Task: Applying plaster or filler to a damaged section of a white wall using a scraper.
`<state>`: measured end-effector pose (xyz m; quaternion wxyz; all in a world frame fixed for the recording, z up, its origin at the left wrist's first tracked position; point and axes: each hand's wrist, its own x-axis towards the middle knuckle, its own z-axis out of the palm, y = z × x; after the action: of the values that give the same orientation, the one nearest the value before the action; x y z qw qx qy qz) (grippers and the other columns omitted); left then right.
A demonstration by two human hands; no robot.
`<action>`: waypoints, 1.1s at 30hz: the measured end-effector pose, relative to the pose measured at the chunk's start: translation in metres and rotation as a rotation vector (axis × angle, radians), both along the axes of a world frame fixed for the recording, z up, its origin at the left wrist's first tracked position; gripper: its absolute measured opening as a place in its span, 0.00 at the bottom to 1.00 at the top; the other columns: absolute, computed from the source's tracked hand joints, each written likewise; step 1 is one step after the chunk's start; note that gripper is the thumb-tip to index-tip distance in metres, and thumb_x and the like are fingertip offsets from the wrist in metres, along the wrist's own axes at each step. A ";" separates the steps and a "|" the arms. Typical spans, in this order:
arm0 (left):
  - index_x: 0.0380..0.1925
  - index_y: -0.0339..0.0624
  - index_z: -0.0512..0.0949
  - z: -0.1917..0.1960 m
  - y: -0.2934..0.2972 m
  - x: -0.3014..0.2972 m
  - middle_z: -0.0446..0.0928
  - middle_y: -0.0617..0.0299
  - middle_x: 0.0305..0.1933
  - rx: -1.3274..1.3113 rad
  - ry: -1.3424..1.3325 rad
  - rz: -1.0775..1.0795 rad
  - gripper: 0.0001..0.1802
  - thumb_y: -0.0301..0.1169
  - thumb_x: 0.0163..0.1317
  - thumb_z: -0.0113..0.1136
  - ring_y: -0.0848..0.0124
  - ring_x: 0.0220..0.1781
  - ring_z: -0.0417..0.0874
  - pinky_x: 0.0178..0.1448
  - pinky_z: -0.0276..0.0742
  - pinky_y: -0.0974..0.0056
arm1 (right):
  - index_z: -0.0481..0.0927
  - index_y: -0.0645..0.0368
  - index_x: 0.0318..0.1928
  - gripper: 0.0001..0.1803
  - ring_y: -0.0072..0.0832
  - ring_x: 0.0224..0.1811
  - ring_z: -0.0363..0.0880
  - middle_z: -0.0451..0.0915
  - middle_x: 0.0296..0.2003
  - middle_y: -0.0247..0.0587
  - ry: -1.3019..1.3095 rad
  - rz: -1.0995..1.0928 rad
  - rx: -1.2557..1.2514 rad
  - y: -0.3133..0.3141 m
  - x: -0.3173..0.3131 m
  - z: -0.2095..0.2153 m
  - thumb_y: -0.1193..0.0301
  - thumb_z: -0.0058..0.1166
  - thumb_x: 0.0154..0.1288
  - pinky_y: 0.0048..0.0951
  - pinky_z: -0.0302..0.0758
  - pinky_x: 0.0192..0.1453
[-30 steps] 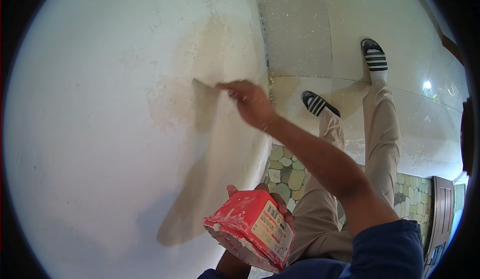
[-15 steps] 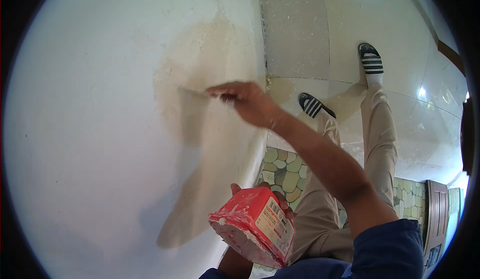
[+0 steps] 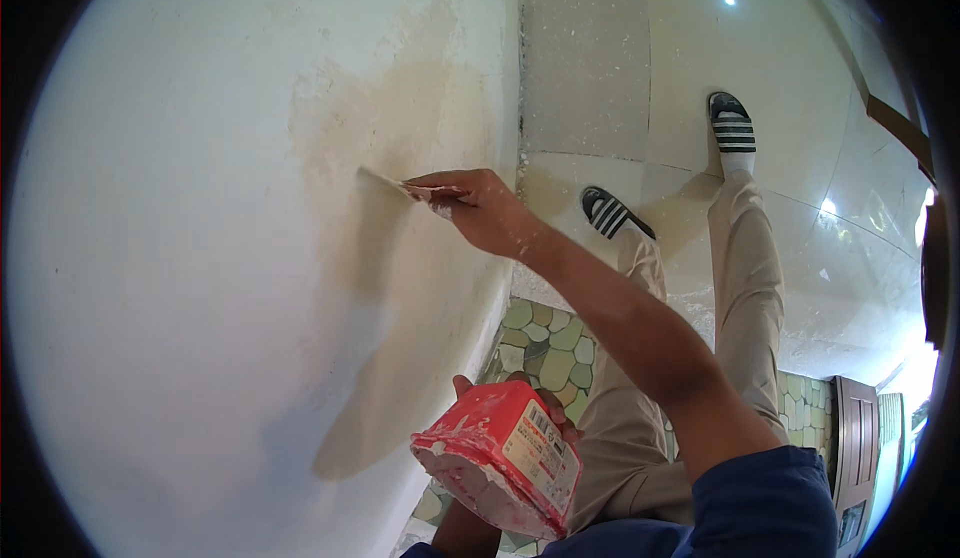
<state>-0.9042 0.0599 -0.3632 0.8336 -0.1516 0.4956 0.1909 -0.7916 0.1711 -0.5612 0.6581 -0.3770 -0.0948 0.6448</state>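
In my right hand [image 3: 480,210] is a putty knife [image 3: 383,181], its thin blade edge-on against the white wall [image 3: 180,258]. Around the blade the wall carries a beige, uneven patch [image 3: 370,108], partly under my arm's shadow. Lower down, my left hand [image 3: 555,413] grips a red plastic tub [image 3: 500,448] from behind and below; only some fingertips show past its sides. The tub is tilted, with its mouth toward me and the wall. White paste coats its rim and inside. A pale label with print faces right.
Pale floor tiles [image 3: 590,68] with white specks meet the wall at its right. My feet stand there in black striped slides [image 3: 733,128]. Green stone-pattern tiles [image 3: 550,348] lie nearer me. A brown wooden door [image 3: 855,438] is at the lower right.
The putty knife, blurred before, now shows sharply, and my right hand sits slightly lower and further left in view. The tub stays in my left hand, almost unmoved. The whole view has shifted a little.
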 end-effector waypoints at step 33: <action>0.63 0.41 0.68 0.145 -0.036 0.007 0.74 0.53 0.59 0.208 -0.328 0.267 0.34 0.56 0.69 0.45 0.51 0.58 0.78 0.66 0.72 0.43 | 0.70 0.61 0.59 0.21 0.36 0.57 0.78 0.77 0.53 0.44 0.412 0.191 -0.015 -0.102 0.198 0.357 0.76 0.53 0.66 0.40 0.75 0.64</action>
<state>-0.8968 0.0243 -0.2178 0.8815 -0.1581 0.3067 0.3222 -0.5936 0.0687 -0.2043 0.5968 -0.2314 0.0112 0.7682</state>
